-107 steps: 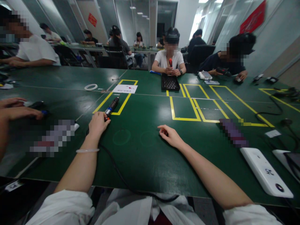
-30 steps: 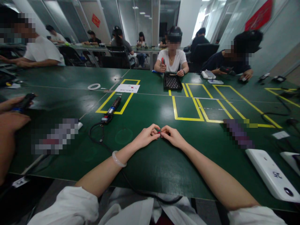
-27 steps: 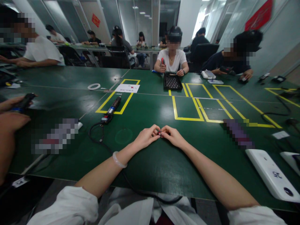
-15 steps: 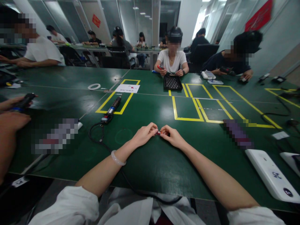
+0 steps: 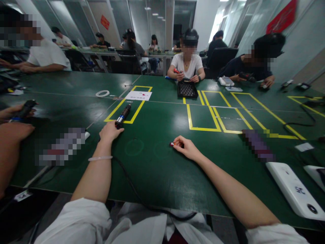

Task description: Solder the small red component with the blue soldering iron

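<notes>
- Green surface (image 5: pixel 162 183) spreads out before me; I read the clock from my seat, with 12 straight ahead.
- Towards 11:30 my left hand (image 5: pixel 109 131) is at the near end of a dark cylindrical tool (image 5: pixel 123 116) with blue and silver bands; its fingers are mostly hidden, so I cannot tell how tightly they close on it.
- That tool lies slanted across the near edge of a yellow tape outline (image 5: pixel 137 112), its far end inside.
- Just past 12, the fingers of my right hand (image 5: pixel 187 148) are curled, pinching a tiny red and white piece (image 5: pixel 172 144) at the tips.
- A black cable (image 5: pixel 127 177) runs from beside my left wrist towards my lap.
- Beyond the tool, a white card (image 5: pixel 138 96) lies over the tape, with a white ring (image 5: pixel 96 94) near it at 11.
- At 12, well apart from my hands, a person in a white top (image 5: pixel 187 64) holds a red-handled tool (image 5: pixel 177 71) by a black tray (image 5: pixel 188 96).
- At 2 rests a white device (image 5: pixel 289 189).
</notes>
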The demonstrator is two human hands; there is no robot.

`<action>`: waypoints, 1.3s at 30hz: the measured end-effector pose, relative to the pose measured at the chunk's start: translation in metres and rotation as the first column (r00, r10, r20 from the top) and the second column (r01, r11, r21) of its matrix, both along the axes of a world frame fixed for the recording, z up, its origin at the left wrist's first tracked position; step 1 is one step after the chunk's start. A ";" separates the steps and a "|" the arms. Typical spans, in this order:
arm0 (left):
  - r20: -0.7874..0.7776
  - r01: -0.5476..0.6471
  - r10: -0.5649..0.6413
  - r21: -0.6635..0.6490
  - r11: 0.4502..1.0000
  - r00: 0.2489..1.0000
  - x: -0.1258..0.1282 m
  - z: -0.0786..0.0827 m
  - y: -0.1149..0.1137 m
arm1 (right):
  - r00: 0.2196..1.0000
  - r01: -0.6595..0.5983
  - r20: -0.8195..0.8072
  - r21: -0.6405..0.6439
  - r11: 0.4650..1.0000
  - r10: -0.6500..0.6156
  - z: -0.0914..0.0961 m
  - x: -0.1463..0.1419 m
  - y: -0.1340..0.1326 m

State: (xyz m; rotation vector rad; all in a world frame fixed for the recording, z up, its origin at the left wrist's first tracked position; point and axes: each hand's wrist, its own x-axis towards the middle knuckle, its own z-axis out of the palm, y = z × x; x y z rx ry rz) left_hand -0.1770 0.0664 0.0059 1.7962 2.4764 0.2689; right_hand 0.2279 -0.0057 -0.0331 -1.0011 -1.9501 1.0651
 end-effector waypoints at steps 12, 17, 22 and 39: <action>-0.091 0.085 -0.083 0.019 0.996 0.992 0.051 0.001 -0.008 | 0.999 0.023 0.036 0.023 0.999 -0.024 0.000 0.000 0.001; -0.127 0.161 -0.157 0.028 0.986 0.980 0.088 0.002 -0.019 | 0.996 0.055 0.063 0.041 0.998 -0.057 0.000 -0.001 0.001; -0.149 0.348 -0.336 0.059 0.936 0.930 0.133 0.000 -0.039 | 0.995 0.073 0.059 0.053 0.996 -0.077 -0.003 0.000 0.002; -0.093 0.699 -0.693 0.096 0.708 0.715 0.214 -0.001 -0.092 | 0.986 0.113 0.099 0.198 0.974 -0.134 -0.007 -0.001 0.005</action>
